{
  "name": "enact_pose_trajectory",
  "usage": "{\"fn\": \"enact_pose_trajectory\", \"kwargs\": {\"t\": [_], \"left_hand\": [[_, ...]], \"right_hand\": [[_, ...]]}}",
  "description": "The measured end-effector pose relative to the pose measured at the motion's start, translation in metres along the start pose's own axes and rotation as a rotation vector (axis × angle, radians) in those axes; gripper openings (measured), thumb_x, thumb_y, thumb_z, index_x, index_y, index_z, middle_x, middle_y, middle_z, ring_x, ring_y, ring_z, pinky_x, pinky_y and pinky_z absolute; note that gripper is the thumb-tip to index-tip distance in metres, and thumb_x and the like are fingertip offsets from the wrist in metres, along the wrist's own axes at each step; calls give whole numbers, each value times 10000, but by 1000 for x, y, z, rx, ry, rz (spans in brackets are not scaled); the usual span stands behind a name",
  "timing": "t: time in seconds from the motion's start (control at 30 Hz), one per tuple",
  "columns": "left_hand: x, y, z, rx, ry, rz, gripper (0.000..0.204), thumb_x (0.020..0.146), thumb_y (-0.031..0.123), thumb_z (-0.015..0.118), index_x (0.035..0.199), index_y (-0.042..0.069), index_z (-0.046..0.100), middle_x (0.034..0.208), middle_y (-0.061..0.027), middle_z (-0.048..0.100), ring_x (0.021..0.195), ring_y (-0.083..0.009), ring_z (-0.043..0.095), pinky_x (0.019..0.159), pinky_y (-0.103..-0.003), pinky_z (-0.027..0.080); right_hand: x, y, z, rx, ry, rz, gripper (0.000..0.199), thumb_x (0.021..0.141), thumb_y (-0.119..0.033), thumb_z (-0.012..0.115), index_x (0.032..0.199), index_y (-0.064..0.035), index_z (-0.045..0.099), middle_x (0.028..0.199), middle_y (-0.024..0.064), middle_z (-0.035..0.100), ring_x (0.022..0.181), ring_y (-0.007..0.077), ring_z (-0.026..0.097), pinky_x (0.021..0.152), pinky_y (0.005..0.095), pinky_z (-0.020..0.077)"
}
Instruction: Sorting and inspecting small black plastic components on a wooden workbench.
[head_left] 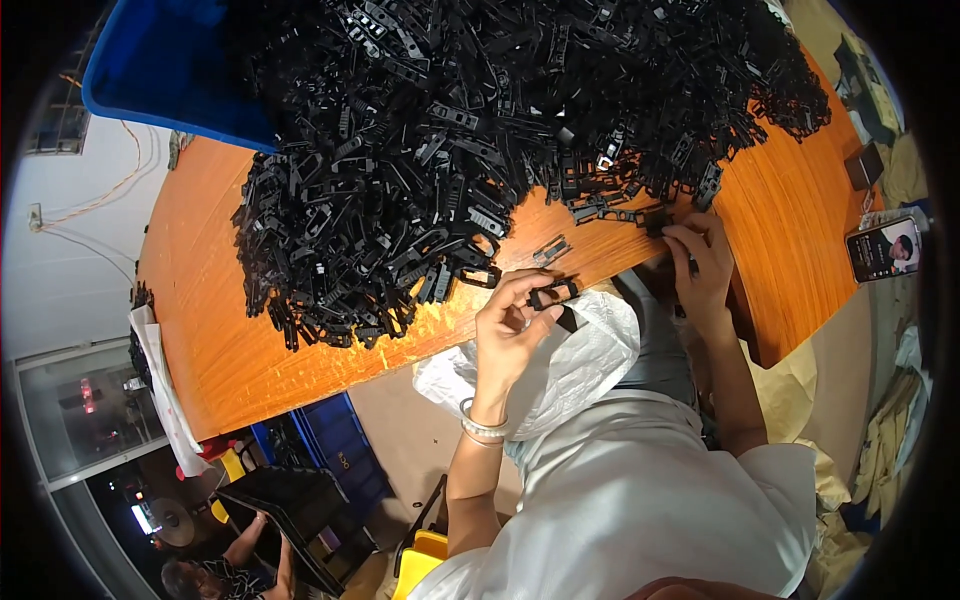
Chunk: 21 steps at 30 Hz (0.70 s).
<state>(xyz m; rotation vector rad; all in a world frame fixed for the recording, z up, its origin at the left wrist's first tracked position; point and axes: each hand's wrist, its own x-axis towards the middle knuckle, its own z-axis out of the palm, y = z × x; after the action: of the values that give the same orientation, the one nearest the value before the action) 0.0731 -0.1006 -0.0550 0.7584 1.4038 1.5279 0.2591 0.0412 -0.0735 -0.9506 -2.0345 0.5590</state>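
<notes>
Orange table heaped with black clips. Left hand pinching one clip over white bag; right hand curled, fingertips on pile's edge.

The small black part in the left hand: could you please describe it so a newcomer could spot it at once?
Start at the orange wooden table heaped with a big pile of black plastic parts. Follow its near edge to the white woven bag on the person's lap. Just above the bag, the left hand pinches one black part in its fingertips, the only one lifted clear of the pile.
</notes>
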Motion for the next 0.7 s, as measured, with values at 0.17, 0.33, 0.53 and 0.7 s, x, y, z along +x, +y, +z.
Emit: {"fn": "enact_pose_trajectory", "kwargs": {"t": [0.17, 0.33, 0.53, 0.7], "left_hand": [[-1, -3, 9, 94, -12, -84, 317, 725, -94, 618, 1027, -22, 558, 1007, -73, 577, 655, -65, 524, 544, -167, 434], [2, -8, 17, 299, -36, 45, 339, 716, -64, 636, 1038, 7, 561, 947, -38, 575, 688, -53, 503, 604, -170, 431], [9, -16, 28, 241, -65, 109, 416, 702, -63, 641, 1095, 9, 523, 1011, -93, 580, 760, -90, 553, 672, -202, 455], [8, -5, 36, 244, -70, 164, 497, 715, -103, 615, 1167, -18, 426, 1020, -80, 573, 904, -113, 554, 778, -218, 437]], "right_hand": [[-5, -11, 10, 150, -23, -91, 132, 736, 64, 559, 851, 6, 587, 884, 121, 547, 754, 252, 548, 637, 298, 440], [-11, -10, 22, 244, -20, -25, 140, 735, 64, 569, 865, 12, 573, 809, 110, 560, 694, 214, 562, 585, 278, 442], [-6, -19, 15, 447, -16, 213, 84, 764, 26, 572, 845, 9, 591, 863, 72, 571, 716, 137, 548, 597, 265, 447], [-1, -41, 3, 284, -182, -152, 117, 706, 32, 608, 818, -1, 602, 789, 86, 555, 702, 208, 547, 593, 297, 436]]}}
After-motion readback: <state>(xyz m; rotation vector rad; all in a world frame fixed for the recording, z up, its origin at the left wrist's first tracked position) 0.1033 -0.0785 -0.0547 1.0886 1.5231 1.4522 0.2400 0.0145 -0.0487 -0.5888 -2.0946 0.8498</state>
